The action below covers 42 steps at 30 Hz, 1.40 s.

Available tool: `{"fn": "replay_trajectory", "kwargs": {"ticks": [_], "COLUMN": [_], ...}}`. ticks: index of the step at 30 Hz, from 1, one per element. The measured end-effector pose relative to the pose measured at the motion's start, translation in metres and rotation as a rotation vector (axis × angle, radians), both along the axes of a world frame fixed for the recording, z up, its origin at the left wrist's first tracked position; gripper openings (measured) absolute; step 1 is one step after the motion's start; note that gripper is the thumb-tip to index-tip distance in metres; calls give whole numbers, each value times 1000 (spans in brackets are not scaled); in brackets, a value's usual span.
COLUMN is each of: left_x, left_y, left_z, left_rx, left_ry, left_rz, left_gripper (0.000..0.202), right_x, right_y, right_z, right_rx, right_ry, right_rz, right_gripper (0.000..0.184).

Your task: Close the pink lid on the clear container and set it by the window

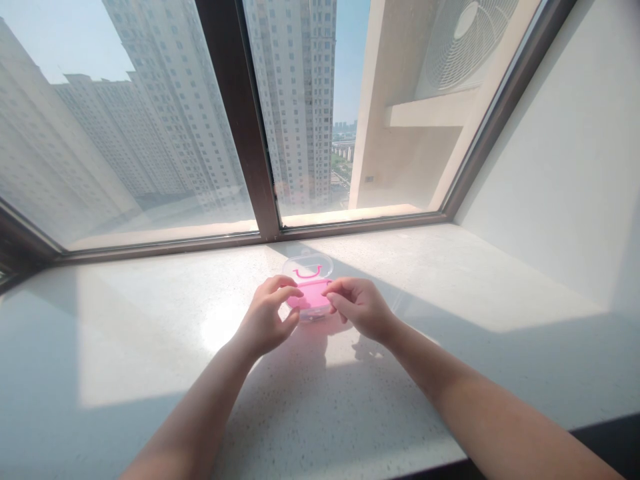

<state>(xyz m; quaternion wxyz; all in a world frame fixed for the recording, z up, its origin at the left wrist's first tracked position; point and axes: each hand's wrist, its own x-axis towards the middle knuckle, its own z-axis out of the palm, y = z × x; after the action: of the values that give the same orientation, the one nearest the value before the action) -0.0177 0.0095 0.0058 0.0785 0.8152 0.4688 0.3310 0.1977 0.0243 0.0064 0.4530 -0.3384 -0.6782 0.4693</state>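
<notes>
A small clear plastic box [315,318] stands on the windowsill between my hands. Its transparent lid [324,256], tilted back toward the window, carries a bright pink handle [309,275]. A flat pink tray [314,295] fills the box's opening. At the tray's left edge my left hand [273,310] is open, thumb and fingers apart. My right hand [357,307] is on the other side, its thumb and forefinger pinched together at the tray's right edge. The exact contact of the right fingertips is too small to see clearly.
The pale speckled windowsill [280,420] is crossed by sunlight and shadow. A brown window frame [165,253] runs behind the box, and a white wall [560,173] rises on the right. The sill's front edge ends at a dark area [613,443] at lower right.
</notes>
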Motion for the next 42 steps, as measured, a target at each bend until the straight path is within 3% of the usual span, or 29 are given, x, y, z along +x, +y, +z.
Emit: {"fn": "replay_trajectory", "kwargs": {"ticks": [5,10,17,19,22,26,32,37,42], "left_x": [-2,-10,-20,-21,-21,-17,-12,-14,-14], "left_y": [5,14,27,31,37,44,44,45,44], "left_z": [3,-2,-20,-26,-37,-47,-51,-54,-54], "left_rx": [68,-46,-279,-314,-376,-492,-523,-535,-507], "left_ry": [-179,-404,-753,-834,-936,-1050,-1030,-944,-848], "left_rz": [132,286,242,178,77,-61,-219,-280,-280], "left_gripper": [11,24,43,46,50,54,80,114,129], "right_x": [4,14,23,25,29,33,32,31,32], "right_y": [5,22,53,58,61,64,69,70,73], "right_z": [2,-1,-24,-29,-35,-44,-53,-56,-61], "right_rx": [12,-4,-122,-140,-167,-205,-165,-101,-52], "right_ry": [14,71,118,76,58,93,73,27,-10], "right_rz": [-96,-330,-488,-442,-216,37,157,207,196], "right_gripper": [15,21,34,38,46,77,115,123,128]}}
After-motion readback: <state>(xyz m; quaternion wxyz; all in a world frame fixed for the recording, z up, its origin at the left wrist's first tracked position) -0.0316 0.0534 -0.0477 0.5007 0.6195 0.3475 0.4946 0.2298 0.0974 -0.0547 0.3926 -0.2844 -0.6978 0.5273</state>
